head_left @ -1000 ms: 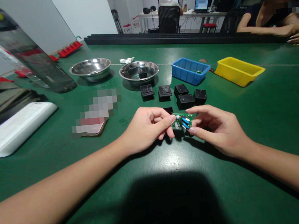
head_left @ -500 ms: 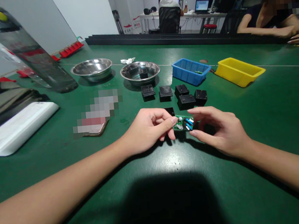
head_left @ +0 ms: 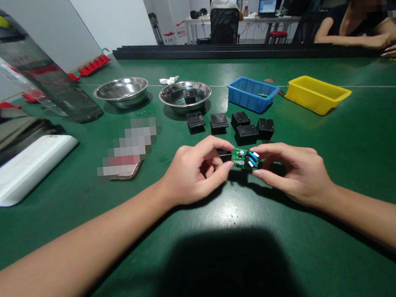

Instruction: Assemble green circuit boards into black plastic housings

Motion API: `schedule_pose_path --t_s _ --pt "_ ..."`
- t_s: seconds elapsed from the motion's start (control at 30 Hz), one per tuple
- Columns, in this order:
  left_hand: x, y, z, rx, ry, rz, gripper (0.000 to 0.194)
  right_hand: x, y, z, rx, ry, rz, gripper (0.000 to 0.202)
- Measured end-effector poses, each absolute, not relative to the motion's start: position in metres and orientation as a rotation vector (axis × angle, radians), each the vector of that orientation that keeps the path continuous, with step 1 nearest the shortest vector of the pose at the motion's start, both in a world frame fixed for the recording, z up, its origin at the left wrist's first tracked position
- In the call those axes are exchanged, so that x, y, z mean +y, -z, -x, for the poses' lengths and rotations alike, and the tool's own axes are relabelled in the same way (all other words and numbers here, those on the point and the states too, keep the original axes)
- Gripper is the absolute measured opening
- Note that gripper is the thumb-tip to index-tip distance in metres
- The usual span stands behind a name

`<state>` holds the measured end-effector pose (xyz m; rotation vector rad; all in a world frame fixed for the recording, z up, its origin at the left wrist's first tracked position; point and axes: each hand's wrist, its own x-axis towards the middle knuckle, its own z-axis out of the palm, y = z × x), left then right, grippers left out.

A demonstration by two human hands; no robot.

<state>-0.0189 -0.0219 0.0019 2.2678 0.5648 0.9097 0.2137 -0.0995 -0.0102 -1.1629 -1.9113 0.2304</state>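
Note:
Between my two hands is a small green circuit board with blue and black parts at its right end. My left hand pinches the board's left edge between thumb and forefinger. On the opposite edge, the thumb and fingers of my right hand are closed. Just past the board stand several small black plastic boxes, among them one black box close to my fingers. Another black box is partly hidden behind my left hand.
Two metal bowls stand farther back; the nearer bowl has a black box inside. A blue bin and a yellow bin are to its right. At left are a phone and a leaning bottle. A person sits at far right.
My left hand has shifted its grip to the board's left edge, with its fingers now more rounded. The board is turned slightly, showing more of its face. My right hand has barely moved.

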Motion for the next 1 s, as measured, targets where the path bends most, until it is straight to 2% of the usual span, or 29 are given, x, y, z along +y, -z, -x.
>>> schedule_pose_path --t_s 0.13,0.33,0.77,1.0 --pt "-0.017 0.001 0.021 0.483 -0.858 -2.427 0.045 -0.1 0.011 -0.214 -1.927 -0.222 1.151 0.027" --pt "-0.012 0.003 0.022 0.436 -0.896 -2.59 0.033 -0.1 0.01 -0.215 -1.964 -0.21 1.108 0.027" --pt "-0.011 0.004 0.023 0.394 -1.014 -2.632 0.033 -0.097 0.015 -0.216 -1.949 -0.275 1.115 0.038" --pt "-0.011 0.005 0.022 0.387 -1.05 -2.647 0.034 -0.098 0.015 -0.217 -1.944 -0.233 1.142 0.032"
